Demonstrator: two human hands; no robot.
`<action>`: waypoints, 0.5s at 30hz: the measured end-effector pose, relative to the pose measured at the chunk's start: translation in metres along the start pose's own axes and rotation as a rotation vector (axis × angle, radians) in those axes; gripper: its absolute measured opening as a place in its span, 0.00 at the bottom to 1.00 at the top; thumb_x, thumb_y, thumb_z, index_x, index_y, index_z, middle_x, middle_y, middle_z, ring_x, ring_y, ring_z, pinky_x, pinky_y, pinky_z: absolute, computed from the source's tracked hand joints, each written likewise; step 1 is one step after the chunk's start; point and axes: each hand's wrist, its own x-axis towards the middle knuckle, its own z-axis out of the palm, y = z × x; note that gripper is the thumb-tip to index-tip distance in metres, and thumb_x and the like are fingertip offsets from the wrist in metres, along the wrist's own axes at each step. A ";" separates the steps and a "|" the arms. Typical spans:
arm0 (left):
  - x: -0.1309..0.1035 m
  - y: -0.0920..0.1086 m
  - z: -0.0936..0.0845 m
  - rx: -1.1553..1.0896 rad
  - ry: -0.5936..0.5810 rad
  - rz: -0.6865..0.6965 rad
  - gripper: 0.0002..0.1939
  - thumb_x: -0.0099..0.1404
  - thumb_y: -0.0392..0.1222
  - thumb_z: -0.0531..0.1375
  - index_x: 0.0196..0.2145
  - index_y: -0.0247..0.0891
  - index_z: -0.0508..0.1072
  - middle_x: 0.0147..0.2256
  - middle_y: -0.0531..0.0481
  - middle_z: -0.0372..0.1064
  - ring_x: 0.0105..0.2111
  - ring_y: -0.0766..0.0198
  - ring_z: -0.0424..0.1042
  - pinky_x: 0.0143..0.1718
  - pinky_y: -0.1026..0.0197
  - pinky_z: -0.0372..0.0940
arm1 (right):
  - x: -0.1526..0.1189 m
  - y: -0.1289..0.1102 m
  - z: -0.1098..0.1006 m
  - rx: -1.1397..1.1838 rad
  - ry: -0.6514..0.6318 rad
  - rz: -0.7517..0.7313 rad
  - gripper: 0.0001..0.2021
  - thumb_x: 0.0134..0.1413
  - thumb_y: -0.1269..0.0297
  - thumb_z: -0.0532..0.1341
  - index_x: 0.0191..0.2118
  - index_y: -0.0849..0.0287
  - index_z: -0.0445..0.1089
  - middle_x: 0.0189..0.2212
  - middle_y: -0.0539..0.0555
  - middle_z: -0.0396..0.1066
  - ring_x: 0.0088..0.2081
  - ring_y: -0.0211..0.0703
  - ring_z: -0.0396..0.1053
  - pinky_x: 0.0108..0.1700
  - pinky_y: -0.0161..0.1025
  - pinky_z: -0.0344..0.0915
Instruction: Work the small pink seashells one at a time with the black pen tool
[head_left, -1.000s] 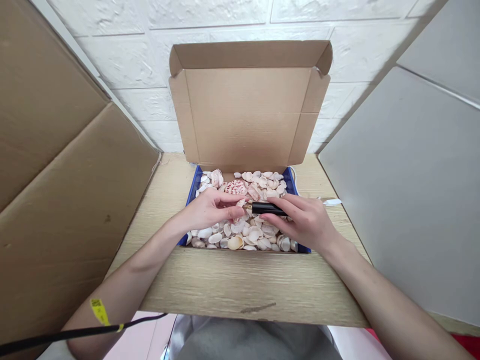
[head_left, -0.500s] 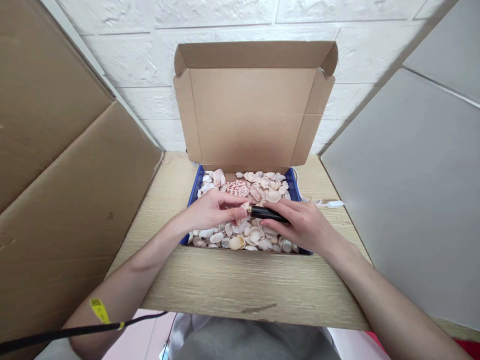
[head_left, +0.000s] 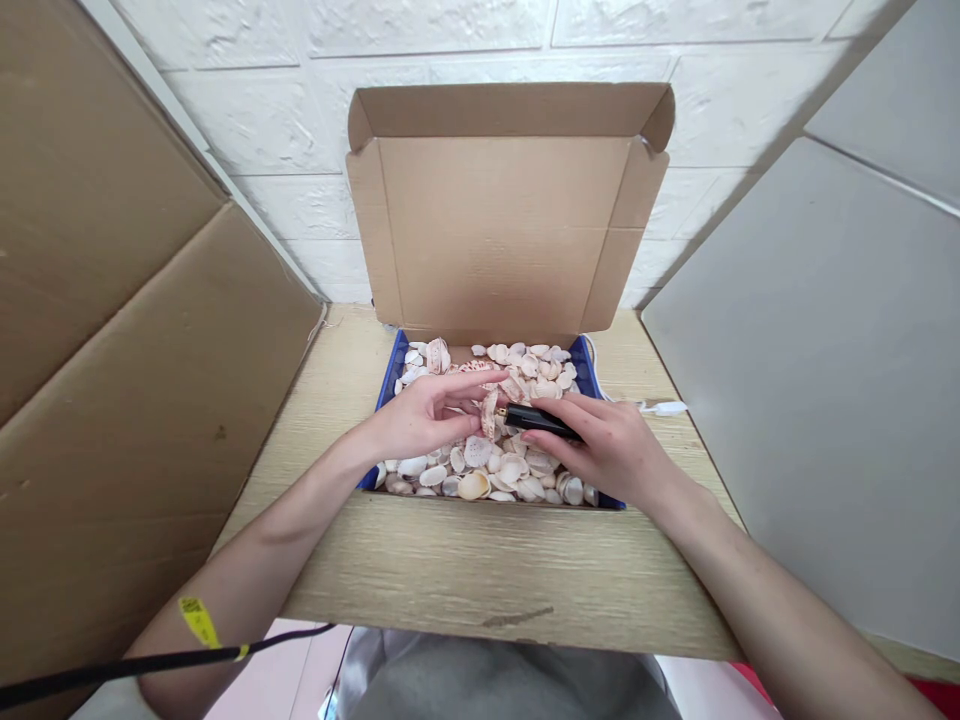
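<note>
From the head camera I am looking down at a light wooden worktop [head_left: 480, 570] where an open cardboard box [head_left: 506, 215] is sitting against the white wall, its lid standing upright and its blue-edged base filled with a heap of pale seashells [head_left: 495, 465]. I am seeing the left hand [head_left: 424, 418] hovering over the left half of the heap with its forefinger stretched out straight toward the right, while the thumb and the other fingers are pinching a small mottled shell [head_left: 489, 412] that is standing on edge. The right hand [head_left: 611, 448] is coming in from the right, fingers pressed around a slim black tool [head_left: 536, 421] that is lying nearly level, its metal tip touching or almost touching the pinched shell; I cannot tell which. Both hands are floating just above the shells near the middle of the box. A white cable [head_left: 652, 407] is trailing across the worktop just right of the box. Large brown cardboard sheets [head_left: 127, 330] are leaning along the left side, and grey panels [head_left: 817, 370] are closing off the right. At the lower left a black cord [head_left: 150, 665] with a yellow tag is crossing below the left forearm.
</note>
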 end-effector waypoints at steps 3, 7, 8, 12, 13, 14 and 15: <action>0.000 -0.002 0.001 -0.031 0.002 0.005 0.24 0.61 0.30 0.59 0.55 0.37 0.67 0.51 0.41 0.71 0.45 0.61 0.75 0.42 0.62 0.71 | 0.001 0.000 0.000 0.003 0.001 0.001 0.12 0.62 0.57 0.59 0.44 0.61 0.68 0.27 0.49 0.71 0.24 0.33 0.67 0.23 0.32 0.57; 0.000 -0.004 0.001 -0.102 -0.007 0.010 0.18 0.61 0.29 0.60 0.48 0.38 0.68 0.46 0.45 0.73 0.39 0.65 0.76 0.39 0.64 0.70 | 0.001 -0.001 -0.001 0.018 0.003 0.008 0.12 0.62 0.56 0.57 0.43 0.60 0.68 0.26 0.49 0.71 0.24 0.33 0.66 0.23 0.31 0.57; 0.000 -0.004 0.001 -0.102 -0.005 0.009 0.18 0.60 0.29 0.60 0.48 0.38 0.68 0.46 0.45 0.73 0.39 0.65 0.76 0.39 0.64 0.70 | 0.001 -0.001 -0.001 0.017 0.004 0.008 0.12 0.63 0.56 0.57 0.43 0.60 0.68 0.26 0.49 0.71 0.23 0.33 0.66 0.23 0.31 0.57; 0.000 -0.001 0.001 -0.021 0.022 -0.002 0.20 0.59 0.30 0.61 0.49 0.36 0.71 0.47 0.43 0.72 0.37 0.66 0.75 0.36 0.66 0.70 | 0.001 -0.001 -0.001 0.007 0.003 0.004 0.12 0.62 0.57 0.58 0.43 0.60 0.68 0.26 0.49 0.71 0.23 0.33 0.66 0.23 0.32 0.56; 0.000 -0.001 0.001 0.005 0.028 -0.010 0.20 0.59 0.30 0.61 0.50 0.35 0.72 0.49 0.42 0.71 0.35 0.67 0.75 0.34 0.66 0.70 | 0.001 -0.001 -0.001 0.007 0.007 0.003 0.12 0.62 0.57 0.58 0.43 0.60 0.68 0.26 0.49 0.71 0.24 0.33 0.66 0.23 0.32 0.57; 0.000 -0.001 0.001 0.021 0.035 -0.006 0.21 0.59 0.31 0.61 0.51 0.36 0.72 0.51 0.41 0.70 0.33 0.69 0.74 0.33 0.66 0.71 | 0.001 -0.001 0.000 0.008 0.012 0.004 0.12 0.62 0.57 0.58 0.43 0.60 0.68 0.26 0.49 0.71 0.24 0.34 0.67 0.24 0.32 0.57; 0.001 -0.001 0.001 0.025 0.051 0.022 0.21 0.58 0.32 0.62 0.51 0.37 0.73 0.54 0.40 0.67 0.32 0.69 0.74 0.33 0.66 0.71 | 0.001 0.000 0.000 0.012 0.018 0.005 0.11 0.62 0.57 0.58 0.43 0.60 0.68 0.26 0.49 0.72 0.24 0.34 0.67 0.24 0.32 0.58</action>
